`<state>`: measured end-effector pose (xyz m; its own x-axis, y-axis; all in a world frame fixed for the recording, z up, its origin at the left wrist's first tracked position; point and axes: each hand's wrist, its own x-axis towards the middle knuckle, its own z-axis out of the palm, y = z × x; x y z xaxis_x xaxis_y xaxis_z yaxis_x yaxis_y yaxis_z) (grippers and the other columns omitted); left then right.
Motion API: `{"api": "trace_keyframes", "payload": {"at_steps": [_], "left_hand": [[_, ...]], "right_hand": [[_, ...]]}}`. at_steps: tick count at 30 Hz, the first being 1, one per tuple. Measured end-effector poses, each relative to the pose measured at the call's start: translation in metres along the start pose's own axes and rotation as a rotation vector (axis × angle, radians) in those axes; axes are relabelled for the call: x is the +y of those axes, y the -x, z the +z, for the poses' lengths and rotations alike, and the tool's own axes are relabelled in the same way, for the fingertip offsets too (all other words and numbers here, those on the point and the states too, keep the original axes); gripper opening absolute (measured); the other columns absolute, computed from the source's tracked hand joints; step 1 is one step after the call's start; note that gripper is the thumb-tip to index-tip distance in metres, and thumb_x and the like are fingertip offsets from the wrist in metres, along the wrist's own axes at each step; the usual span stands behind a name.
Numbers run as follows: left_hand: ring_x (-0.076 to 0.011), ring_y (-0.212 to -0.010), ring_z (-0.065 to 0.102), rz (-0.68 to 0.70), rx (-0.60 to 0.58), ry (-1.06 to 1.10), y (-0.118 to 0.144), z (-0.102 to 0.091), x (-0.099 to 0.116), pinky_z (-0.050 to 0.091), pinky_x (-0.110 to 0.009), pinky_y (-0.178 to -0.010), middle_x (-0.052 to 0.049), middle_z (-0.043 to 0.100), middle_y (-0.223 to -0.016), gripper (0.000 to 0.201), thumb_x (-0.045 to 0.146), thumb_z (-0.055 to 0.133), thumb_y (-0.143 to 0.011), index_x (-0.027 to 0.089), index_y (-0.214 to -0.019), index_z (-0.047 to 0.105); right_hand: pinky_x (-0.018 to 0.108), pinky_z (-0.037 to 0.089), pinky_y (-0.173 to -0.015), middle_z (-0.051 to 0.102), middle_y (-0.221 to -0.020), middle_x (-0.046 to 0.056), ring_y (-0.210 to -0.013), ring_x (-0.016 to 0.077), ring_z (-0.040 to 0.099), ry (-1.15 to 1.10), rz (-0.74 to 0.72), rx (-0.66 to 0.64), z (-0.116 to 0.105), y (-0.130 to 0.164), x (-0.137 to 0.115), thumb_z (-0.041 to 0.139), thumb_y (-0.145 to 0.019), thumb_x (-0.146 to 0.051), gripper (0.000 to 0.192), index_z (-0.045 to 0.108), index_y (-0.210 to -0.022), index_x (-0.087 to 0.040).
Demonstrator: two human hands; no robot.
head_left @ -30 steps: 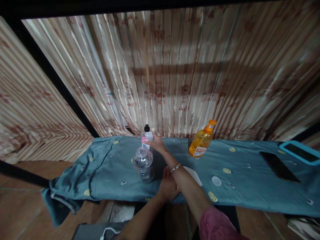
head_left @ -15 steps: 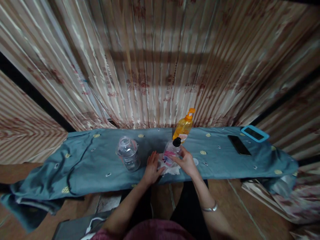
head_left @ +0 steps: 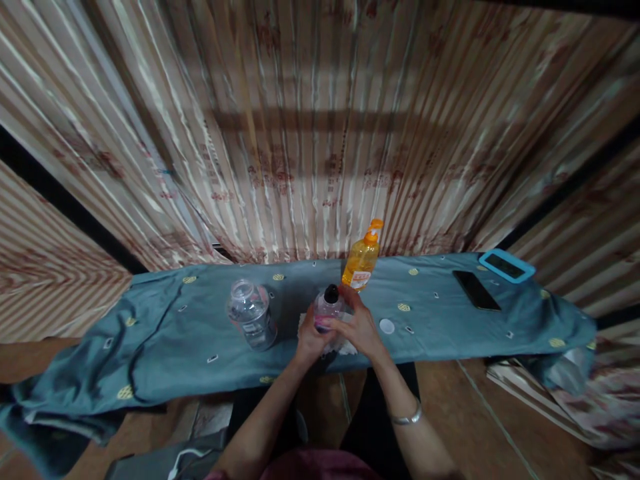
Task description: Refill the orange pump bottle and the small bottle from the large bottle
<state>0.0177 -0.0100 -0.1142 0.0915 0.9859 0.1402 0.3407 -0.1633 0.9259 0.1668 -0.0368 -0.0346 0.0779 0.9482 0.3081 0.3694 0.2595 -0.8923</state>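
Observation:
A clear bottle with a black cap and pink markings [head_left: 328, 313] stands between my two hands, close to the near edge of the cloth. My left hand [head_left: 312, 339] is wrapped round its left side. Around its right side curl the fingers of my right hand [head_left: 359, 325], the index finger near the cap. Under the bottle and my hands lies a white tissue [head_left: 348, 347], partly covered. Just behind stands an orange pump bottle [head_left: 361, 263] of yellow liquid. To the left is a clear plastic cup with a domed lid [head_left: 254, 319].
A teal patterned cloth [head_left: 165, 347] covers the narrow table. On it lie a white round disc [head_left: 387, 326], a black phone [head_left: 476, 290] and a blue-framed device [head_left: 507, 265] at the right. A striped curtain [head_left: 310, 133] hangs behind.
My left hand has gone from lying flat on the tissue to gripping the clear bottle. The bottle is more upright and slightly further left. My right hand has shifted its hold on it.

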Motion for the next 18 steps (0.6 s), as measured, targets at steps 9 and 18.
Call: {"api": "trace_keyframes", "payload": {"at_steps": [9,18], "left_hand": [[-0.0314,-0.103,0.078,-0.031,0.013,-0.037,0.001,0.000,0.002,0.065,-0.048,-0.094,-0.004,0.079,-0.109,0.061,0.029,0.086,-0.066,0.023,-0.122,0.062],[-0.0321,-0.108,0.077,-0.018,-0.007,-0.075,0.003,-0.002,0.009,0.062,-0.048,-0.097,-0.009,0.079,-0.116,0.061,0.028,0.083,-0.068,0.021,-0.125,0.061]], "right_hand": [[0.054,0.054,-0.108,0.073,-0.124,0.011,-0.118,0.0276,0.069,0.041,-0.035,0.079,0.008,-0.020,-0.020,0.079,-0.094,-0.050,0.042,0.072,-0.118,-0.017],[0.053,0.056,-0.106,0.075,-0.123,0.011,-0.117,0.0269,0.072,-0.016,-0.114,-0.239,-0.011,-0.031,-0.013,0.071,-0.100,-0.057,0.049,0.071,-0.128,-0.017]]}}
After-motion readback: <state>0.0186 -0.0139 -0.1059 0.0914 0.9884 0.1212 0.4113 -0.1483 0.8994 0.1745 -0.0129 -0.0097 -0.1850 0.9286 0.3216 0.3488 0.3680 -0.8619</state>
